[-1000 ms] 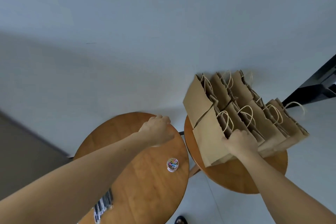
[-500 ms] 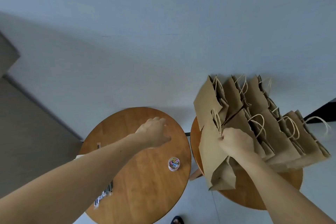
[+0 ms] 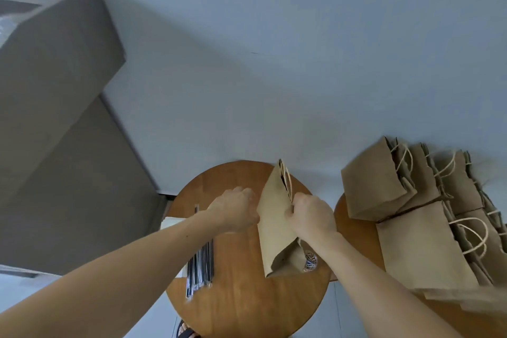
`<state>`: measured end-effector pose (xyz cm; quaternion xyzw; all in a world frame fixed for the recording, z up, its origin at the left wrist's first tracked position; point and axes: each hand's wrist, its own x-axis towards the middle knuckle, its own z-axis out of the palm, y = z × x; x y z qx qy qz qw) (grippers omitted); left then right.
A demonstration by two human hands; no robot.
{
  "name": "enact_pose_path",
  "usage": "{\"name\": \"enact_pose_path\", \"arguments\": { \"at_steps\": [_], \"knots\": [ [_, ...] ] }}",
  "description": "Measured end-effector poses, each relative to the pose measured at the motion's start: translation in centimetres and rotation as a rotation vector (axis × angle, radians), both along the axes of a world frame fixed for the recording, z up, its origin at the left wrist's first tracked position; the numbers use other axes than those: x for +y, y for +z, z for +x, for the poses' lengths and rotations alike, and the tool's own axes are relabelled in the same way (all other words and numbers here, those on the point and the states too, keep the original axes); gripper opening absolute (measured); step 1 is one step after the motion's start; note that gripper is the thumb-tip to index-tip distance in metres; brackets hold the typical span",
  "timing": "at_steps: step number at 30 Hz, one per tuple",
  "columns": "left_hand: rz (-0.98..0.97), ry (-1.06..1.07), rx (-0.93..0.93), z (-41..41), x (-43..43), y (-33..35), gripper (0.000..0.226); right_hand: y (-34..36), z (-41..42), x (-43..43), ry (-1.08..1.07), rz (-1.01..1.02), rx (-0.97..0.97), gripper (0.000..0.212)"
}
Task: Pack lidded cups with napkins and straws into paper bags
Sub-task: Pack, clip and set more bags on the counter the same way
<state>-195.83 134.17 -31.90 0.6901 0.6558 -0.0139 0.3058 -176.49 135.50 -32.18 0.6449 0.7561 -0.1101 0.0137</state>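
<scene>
A flat brown paper bag with twine handles hangs upright over the left round wooden table. My right hand grips its right edge just below the handles. My left hand is at the bag's left edge, fingers curled toward it; whether it grips the paper I cannot tell. Several more flat paper bags lie stacked on the right round table. A bundle of black wrapped straws lies on the left table beside white napkins. No cups are in view.
A small clear tub of coloured paper clips stands on the left table, partly behind the held bag. Grey blocks rise at the left. A pale wall fills the background. A sandalled foot shows under the table edge.
My right hand has pulled one bag off the stack and carried it left over the left table. My left hand has moved to the bag's left edge. The view has shifted left.
</scene>
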Motion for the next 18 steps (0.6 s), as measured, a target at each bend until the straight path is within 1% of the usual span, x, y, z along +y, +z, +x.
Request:
{"name": "enact_pose_path", "arguments": {
  "at_steps": [4, 7, 9, 12, 13, 16, 18],
  "knots": [
    [-0.05, 0.004, -0.006, -3.7, -0.7, -1.9, 0.05, -3.5, -4.0, -1.4, -0.026, -0.094, 0.052, 0.018],
    [-0.105, -0.032, 0.007, -5.3, -1.5, -3.5, 0.061, -5.9, -5.5, -3.0, -0.024, -0.171, 0.096, 0.021],
    [-0.111, -0.064, 0.01, -5.8, -2.0, -4.3, 0.066, -6.6, -5.7, -4.0, -0.024, -0.229, 0.151, 0.031],
    [-0.121, -0.117, 0.014, -5.6, -2.6, -5.2, 0.07, -6.9, -5.0, -4.7, -0.037, -0.355, 0.236, 0.054],
    [-0.124, -0.125, 0.015, -5.2, -2.8, -5.3, 0.072, -7.0, -4.6, -4.8, -0.041, -0.36, 0.246, 0.056],
    [-0.126, -0.122, 0.022, -3.9, -2.8, -5.3, 0.08, -7.0, -3.2, -4.5, -0.063, -0.324, 0.27, 0.053],
    [-0.12, -0.1, 0.032, -3.0, -2.5, -5.2, 0.08, -7.2, -2.5, -4.0, -0.076, -0.32, 0.292, 0.045]
  ]
}}
